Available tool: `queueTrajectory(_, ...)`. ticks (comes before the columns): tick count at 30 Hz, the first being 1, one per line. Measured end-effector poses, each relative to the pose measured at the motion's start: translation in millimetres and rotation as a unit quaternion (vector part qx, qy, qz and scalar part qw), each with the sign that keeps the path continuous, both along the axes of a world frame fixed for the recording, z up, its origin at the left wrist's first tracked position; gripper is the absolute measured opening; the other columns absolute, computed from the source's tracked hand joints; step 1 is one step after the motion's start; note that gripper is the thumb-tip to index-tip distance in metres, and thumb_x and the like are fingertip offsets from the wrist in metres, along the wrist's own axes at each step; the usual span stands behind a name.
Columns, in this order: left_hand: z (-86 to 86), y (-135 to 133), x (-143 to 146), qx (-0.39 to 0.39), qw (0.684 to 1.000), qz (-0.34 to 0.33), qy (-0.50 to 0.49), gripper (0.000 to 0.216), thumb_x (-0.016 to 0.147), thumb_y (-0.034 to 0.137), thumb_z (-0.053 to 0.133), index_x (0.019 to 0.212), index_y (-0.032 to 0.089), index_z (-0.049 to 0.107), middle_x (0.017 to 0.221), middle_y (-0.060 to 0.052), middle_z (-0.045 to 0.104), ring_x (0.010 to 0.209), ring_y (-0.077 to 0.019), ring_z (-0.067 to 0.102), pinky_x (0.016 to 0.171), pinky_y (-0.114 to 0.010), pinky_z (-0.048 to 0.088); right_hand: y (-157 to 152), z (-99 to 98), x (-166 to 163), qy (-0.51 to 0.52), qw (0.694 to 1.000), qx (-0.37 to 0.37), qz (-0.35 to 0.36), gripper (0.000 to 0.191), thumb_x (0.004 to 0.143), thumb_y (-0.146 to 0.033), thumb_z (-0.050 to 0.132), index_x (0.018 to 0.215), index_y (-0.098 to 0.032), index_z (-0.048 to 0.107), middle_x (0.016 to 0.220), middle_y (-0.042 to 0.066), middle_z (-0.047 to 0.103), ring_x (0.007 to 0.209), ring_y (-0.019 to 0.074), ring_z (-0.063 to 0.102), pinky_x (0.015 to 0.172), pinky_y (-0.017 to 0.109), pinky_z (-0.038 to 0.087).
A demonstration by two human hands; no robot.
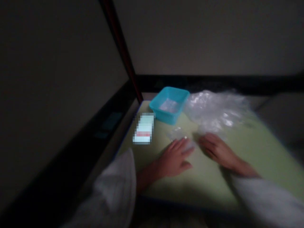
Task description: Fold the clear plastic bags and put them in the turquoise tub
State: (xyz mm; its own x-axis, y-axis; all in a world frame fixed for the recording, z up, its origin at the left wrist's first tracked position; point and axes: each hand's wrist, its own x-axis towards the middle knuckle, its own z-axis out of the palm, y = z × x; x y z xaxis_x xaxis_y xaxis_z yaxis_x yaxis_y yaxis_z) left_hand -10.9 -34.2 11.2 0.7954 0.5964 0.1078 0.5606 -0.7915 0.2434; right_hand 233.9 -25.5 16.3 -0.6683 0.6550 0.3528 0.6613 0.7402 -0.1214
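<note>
My left hand [174, 158] lies flat on a small clear plastic bag [177, 134], with its fingers apart. Part of the bag is covered by the fingers. To its right, my right hand [217, 150] has its fingers curled down and together, close to the near edge of a heap of clear plastic bags [213, 107]. The dim, blurred picture hides whatever those fingers may hold. Beyond my left hand stands a turquoise plastic basket [168, 118], which has some clear or whitish plastic [168, 105] at its bottom.
Everything rests on a light green table [261, 152] with a dark blue edge. A phone-like lit rectangle [143, 128], blurred out, lies at the left by the basket. Walls [213, 41] stand behind and to the left, and a dark red pole [123, 50] runs down to the far corner.
</note>
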Motion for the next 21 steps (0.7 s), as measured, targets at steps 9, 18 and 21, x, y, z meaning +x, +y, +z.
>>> queueTrajectory(9, 0.5, 26.8, -33.8, 0.001, 0.988, -0.152, 0.007, 0.067, 0.089, 0.058, 0.038, 0.146, 0.026, 0.025, 0.156, -0.007, 0.015, 0.144, -0.0269, 0.008, 0.116, -0.045, 0.013, -3.3, 4.4, -1.6, 0.026, 0.997, -0.020, 0.070, 0.024, 0.093, -0.016, 0.042, 0.104, -0.015, 0.064, 0.095, 0.010, 0.065, 0.092, 0.0222, 0.058, 0.086, 0.043, 0.047)
queueTrajectory(18, -3.0, 20.1, -27.8, -0.005, 0.993, -0.119, -0.003, 0.068, 0.090, 0.057, 0.036, 0.147, 0.022, 0.022, 0.155, -0.010, 0.015, 0.144, -0.0285, 0.008, 0.115, -0.047, 0.014, -9.4, 3.5, 11.2, 0.034, 0.992, -0.091, 0.078, 0.023, 0.094, -0.020, 0.044, 0.098, -0.020, 0.066, 0.087, 0.006, 0.062, 0.081, 0.0186, 0.057, 0.072, 0.034, 0.047)
queueTrajectory(21, -3.6, 20.8, -28.1, -0.007, 0.993, -0.122, 0.003, 0.068, 0.091, 0.056, 0.036, 0.147, 0.022, 0.021, 0.155, -0.010, 0.014, 0.144, -0.0281, 0.008, 0.115, -0.048, 0.014, -11.3, -6.9, 12.6, 0.030, 0.995, -0.073, 0.066, 0.024, 0.094, -0.023, 0.044, 0.103, -0.023, 0.066, 0.082, 0.004, 0.060, 0.077, 0.0175, 0.055, 0.068, 0.032, 0.046)
